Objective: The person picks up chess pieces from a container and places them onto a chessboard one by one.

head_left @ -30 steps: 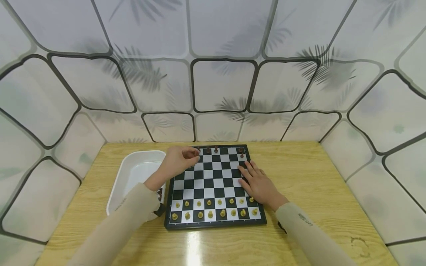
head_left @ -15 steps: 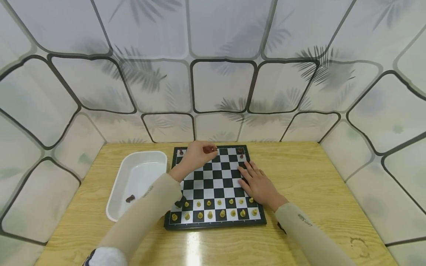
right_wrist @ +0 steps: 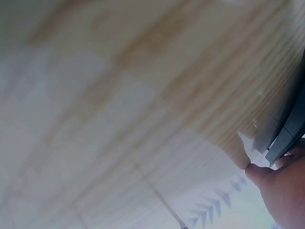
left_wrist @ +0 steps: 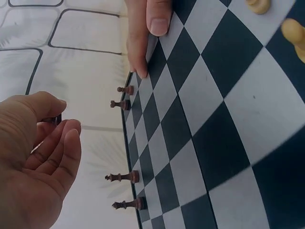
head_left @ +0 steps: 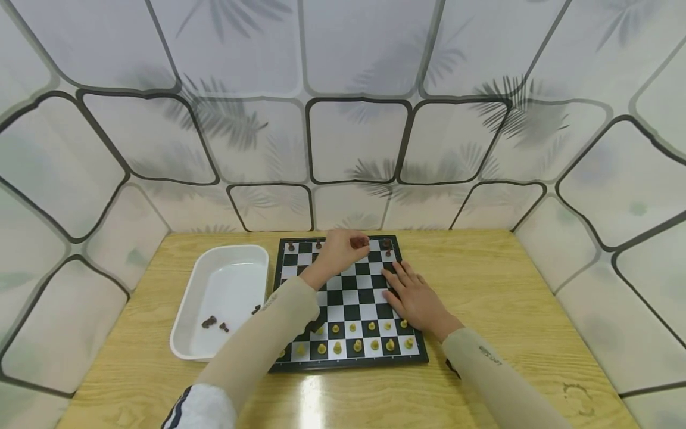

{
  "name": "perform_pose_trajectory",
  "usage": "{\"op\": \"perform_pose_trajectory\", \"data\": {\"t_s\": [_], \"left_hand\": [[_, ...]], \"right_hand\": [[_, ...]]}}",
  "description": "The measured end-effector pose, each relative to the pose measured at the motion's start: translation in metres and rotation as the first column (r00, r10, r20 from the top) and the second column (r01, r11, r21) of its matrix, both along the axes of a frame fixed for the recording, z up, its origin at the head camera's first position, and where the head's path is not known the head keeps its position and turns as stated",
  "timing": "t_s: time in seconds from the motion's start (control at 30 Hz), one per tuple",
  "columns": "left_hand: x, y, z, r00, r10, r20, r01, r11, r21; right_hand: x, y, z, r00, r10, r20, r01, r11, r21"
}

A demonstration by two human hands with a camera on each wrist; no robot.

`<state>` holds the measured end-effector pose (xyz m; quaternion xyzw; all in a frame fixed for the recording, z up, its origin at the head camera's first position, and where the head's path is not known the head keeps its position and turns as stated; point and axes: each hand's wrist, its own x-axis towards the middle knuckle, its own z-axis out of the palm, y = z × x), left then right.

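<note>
My left hand (head_left: 343, 251) is over the far side of the black-and-white chessboard (head_left: 351, 296). Its thumb and forefinger pinch a small dark chess piece (left_wrist: 58, 119), mostly hidden by the fingers in the left wrist view. Beyond that hand, a dark brown king (left_wrist: 123, 177) and queen (left_wrist: 129, 204) stand upright on the far row. A brown rook (left_wrist: 120, 104) and a pawn (left_wrist: 125, 89) are at the far right corner. My right hand (head_left: 420, 302) rests on the board's right edge, fingers spread. In the right wrist view it lies against the board's dark side.
Left of the board, a white tray (head_left: 181, 316) holds several brown pieces (head_left: 210, 322). Pale yellow pieces (head_left: 357, 345) stand in two rows along the near side, partly hidden by my left sleeve. The wooden table (head_left: 482, 274) meets a patterned wall behind.
My left hand has travelled rightward along the board's far row, uncovering brown pieces at the far left and more of the tray. The right hand has stayed put.
</note>
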<state>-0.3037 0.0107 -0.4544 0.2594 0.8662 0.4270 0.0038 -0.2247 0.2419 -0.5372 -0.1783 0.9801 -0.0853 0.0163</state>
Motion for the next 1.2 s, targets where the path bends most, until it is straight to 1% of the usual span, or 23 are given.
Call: {"op": "perform_pose_trajectory", "data": {"t_s": [0.2, 0.43, 0.57, 0.67, 0.73, 0.83, 0.97, 1.03, 1.1, 1.2], "left_hand": [[-0.009, 0.011, -0.008, 1.000, 0.013, -0.020, -0.013, 1.000, 0.001], [-0.014, 0.026, -0.018, 0.998, 0.070, 0.007, -0.070, 0.997, -0.020], [-0.016, 0.038, -0.024, 0.997, 0.071, 0.013, -0.070, 0.997, -0.037], [-0.016, 0.044, -0.027, 0.996, 0.079, 0.034, -0.077, 0.996, -0.052], [-0.016, 0.047, -0.028, 0.994, 0.095, 0.054, -0.092, 0.994, -0.058], [-0.019, 0.050, -0.034, 0.990, 0.127, 0.059, -0.123, 0.990, -0.072], [-0.025, 0.050, -0.043, 0.986, 0.163, 0.031, -0.160, 0.983, -0.088], [-0.028, 0.049, -0.047, 0.983, 0.180, 0.034, -0.177, 0.980, -0.087], [-0.030, 0.049, -0.049, 0.980, 0.192, 0.047, -0.188, 0.979, -0.080], [-0.032, 0.049, -0.051, 0.974, 0.206, 0.089, -0.201, 0.977, -0.068]], "right_hand": [[0.000, 0.001, 0.000, 1.000, 0.005, -0.013, -0.005, 1.000, -0.002], [0.002, 0.001, 0.000, 1.000, 0.011, -0.006, -0.011, 1.000, -0.006], [0.003, 0.001, 0.001, 1.000, 0.009, -0.015, -0.009, 1.000, -0.008], [0.003, 0.000, 0.001, 1.000, 0.010, -0.012, -0.010, 1.000, -0.010], [0.003, 0.000, 0.001, 1.000, 0.012, -0.008, -0.012, 1.000, -0.013], [0.003, -0.001, 0.001, 1.000, 0.015, -0.009, -0.015, 1.000, -0.014], [0.003, -0.001, 0.001, 1.000, 0.009, -0.001, -0.009, 1.000, -0.005], [0.003, -0.001, 0.002, 1.000, 0.007, 0.003, -0.007, 1.000, -0.008], [0.003, -0.001, 0.002, 1.000, 0.004, 0.003, -0.004, 1.000, -0.014], [0.003, -0.001, 0.001, 1.000, 0.000, -0.006, 0.000, 1.000, -0.018]]}}
